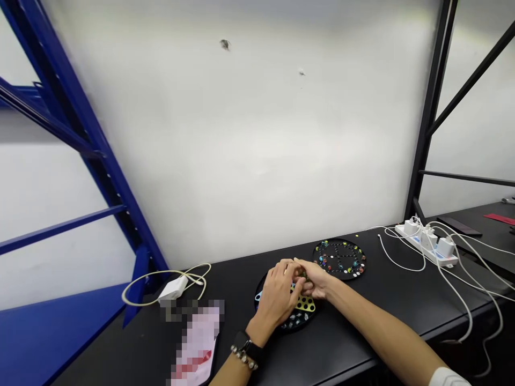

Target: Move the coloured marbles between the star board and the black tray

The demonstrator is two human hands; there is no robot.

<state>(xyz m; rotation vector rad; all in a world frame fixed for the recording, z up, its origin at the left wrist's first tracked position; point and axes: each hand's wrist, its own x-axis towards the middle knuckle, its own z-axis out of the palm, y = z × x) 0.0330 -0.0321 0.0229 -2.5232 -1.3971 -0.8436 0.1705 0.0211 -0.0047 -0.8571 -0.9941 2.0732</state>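
Note:
My left hand (276, 297) and my right hand (311, 279) meet above a round black board with marbles (286, 325), which has a yellow perforated section (306, 304). My left hand covers much of this board. A small greenish piece (303, 275) shows between my fingers, mostly hidden, and my right fingertips pinch it. Behind my hands lies a second round black board (340, 259), its rings of coloured marbles in view. A black watch (243, 343) and a beaded bracelet circle my left wrist.
The black tabletop (362, 308) holds a white power strip (426, 245) with plugged-in chargers and trailing white cables. A white adapter (173, 288) with looped cord and a pixelated pink-and-white item (197, 343) lie left. A blue metal rack (100, 161) stands left, before a white wall (241, 150).

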